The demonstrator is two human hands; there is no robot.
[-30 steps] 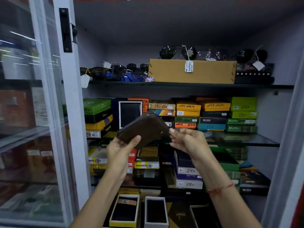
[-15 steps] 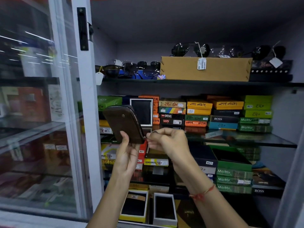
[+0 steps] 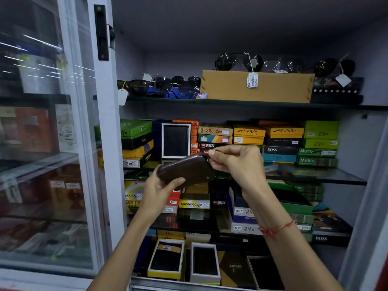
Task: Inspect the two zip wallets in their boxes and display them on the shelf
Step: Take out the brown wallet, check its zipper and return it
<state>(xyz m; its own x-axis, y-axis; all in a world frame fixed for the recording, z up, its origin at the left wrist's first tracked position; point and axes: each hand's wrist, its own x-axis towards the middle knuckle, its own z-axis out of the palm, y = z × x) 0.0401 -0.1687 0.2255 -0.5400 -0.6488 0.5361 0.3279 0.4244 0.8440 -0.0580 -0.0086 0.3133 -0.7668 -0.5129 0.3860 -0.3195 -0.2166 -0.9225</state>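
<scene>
A dark brown zip wallet [image 3: 186,170] is held in mid-air in front of the middle glass shelf [image 3: 327,177]. My left hand [image 3: 160,191] grips its lower left end, thumb on the front face. My right hand [image 3: 235,160] pinches the zip pull at the wallet's upper right corner. On the bottom shelf two open boxes lie side by side: a yellow-rimmed box [image 3: 165,258] with a dark wallet and tan tag inside, and a white-rimmed box [image 3: 204,263] with dark contents.
The cabinet's glass door [image 3: 50,143] stands open at the left, its white frame [image 3: 105,131] close to my left arm. Stacked wallet boxes [image 3: 279,143] fill the middle shelves. Sunglasses and a tan cardboard tray [image 3: 256,86] occupy the top shelf. A white-framed upright box [image 3: 176,140] stands behind the wallet.
The wallet has swung from upright to lying nearly flat, tilted up to the right. My right hand rose along its edge to the upper right corner, still pinching the zip pull.
</scene>
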